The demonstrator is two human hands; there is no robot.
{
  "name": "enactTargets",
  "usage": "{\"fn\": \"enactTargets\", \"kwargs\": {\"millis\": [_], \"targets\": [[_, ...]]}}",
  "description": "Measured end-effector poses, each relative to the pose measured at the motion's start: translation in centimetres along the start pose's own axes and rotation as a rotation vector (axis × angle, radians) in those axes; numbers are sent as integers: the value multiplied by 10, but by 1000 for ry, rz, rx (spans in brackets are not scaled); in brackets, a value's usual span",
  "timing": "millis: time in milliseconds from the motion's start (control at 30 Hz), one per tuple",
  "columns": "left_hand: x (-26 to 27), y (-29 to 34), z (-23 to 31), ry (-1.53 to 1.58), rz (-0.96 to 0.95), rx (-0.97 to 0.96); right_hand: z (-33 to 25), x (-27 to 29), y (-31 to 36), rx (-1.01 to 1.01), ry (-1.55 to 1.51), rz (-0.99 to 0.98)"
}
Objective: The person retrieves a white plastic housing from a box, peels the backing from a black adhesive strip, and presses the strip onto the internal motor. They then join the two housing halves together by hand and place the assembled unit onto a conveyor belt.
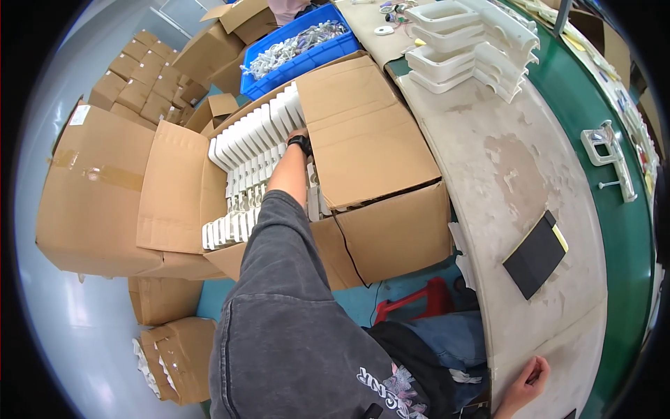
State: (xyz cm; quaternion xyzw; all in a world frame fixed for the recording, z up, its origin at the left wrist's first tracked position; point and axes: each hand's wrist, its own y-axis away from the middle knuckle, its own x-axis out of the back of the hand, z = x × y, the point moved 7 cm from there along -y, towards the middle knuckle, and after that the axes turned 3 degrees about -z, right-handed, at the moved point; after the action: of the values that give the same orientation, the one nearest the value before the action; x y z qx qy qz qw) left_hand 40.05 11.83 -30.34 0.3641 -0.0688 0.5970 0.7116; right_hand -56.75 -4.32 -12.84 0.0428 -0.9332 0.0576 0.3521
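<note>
Now the left hand point(299, 133) reaches into a carton point(394, 234).

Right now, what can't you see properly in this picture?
All in the head view:
Left hand: fingers hidden under the brown cardboard box flap, grip unclear.
White plastic pieces in rows: where they end, hidden by that flap.
Small pale parts in the blue plastic bin: too small and jumbled.
Pink fabric: cut off by the top edge.

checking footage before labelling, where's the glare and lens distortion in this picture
Head view: whitish glare on the floor, lower left, and a small glint on the carton tape; head view: fisheye bending bows the worktable, with black corners.
</note>
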Motion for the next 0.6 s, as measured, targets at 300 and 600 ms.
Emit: {"fn": "enactTargets", "kwargs": {"millis": [300,600], "targets": [[59,97,77,-404,-400,-441,-6,-2,1,0,-43,-32],[90,207,95,444,-719,-115,-15,1,4,-15,2,-7]]}}
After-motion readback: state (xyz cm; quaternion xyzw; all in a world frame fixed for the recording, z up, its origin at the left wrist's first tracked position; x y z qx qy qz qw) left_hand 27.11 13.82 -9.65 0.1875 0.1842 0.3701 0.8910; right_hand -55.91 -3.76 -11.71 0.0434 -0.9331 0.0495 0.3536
